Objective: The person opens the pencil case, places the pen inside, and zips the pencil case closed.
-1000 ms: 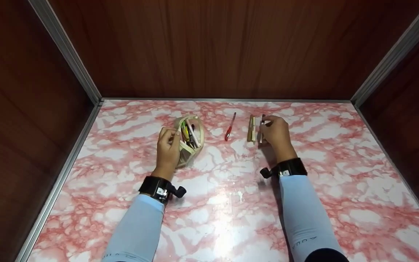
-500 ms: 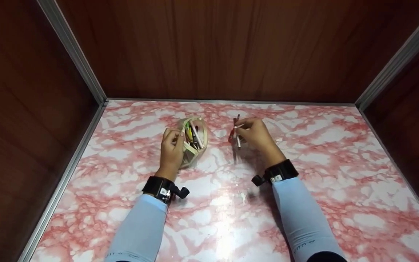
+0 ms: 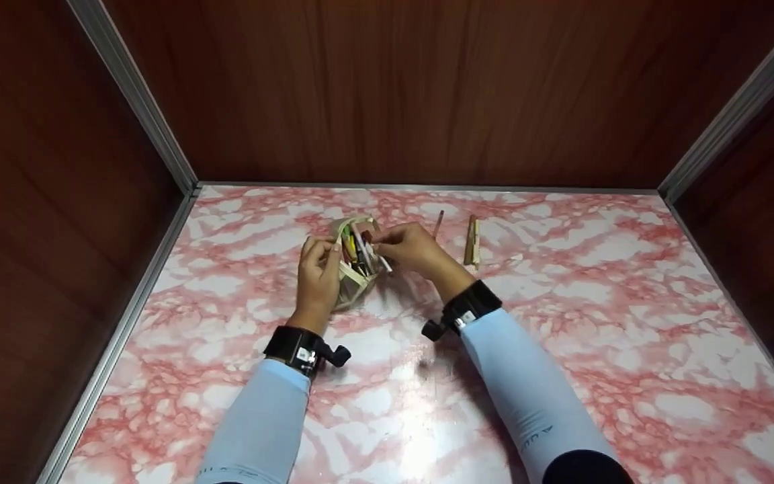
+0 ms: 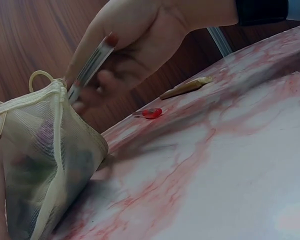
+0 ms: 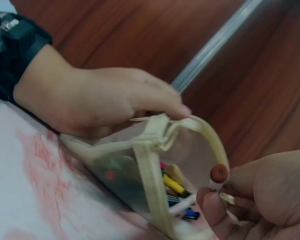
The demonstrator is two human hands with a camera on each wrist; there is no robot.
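Observation:
A cream mesh pencil pouch (image 3: 349, 293) stands unzipped at left centre, with pens inside, among them a yellow one (image 5: 175, 185). My left hand (image 3: 318, 277) pinches its left rim. At the opposite rim, my right hand (image 3: 419, 254) holds a pale, clear-barrelled pen (image 4: 92, 66) between thumb and fingers. Its reddish-brown end (image 5: 219, 173) faces the right wrist camera. The pen slants over the pouch opening, and its far end is hidden in the right wrist view.
A red pen (image 4: 151, 113) lies right of the pouch, partly hidden by my right hand in the head view. Farther right are a brown stick-like item (image 3: 470, 240) and a cream one (image 3: 476, 242), side by side. Wood-look panels (image 3: 387, 94) enclose the marbled tabletop (image 3: 595, 323).
My right hand has taken the pen from beside the brown and cream items and carried it left, past the red pen, to the pouch. The left hand keeps its hold on the rim.

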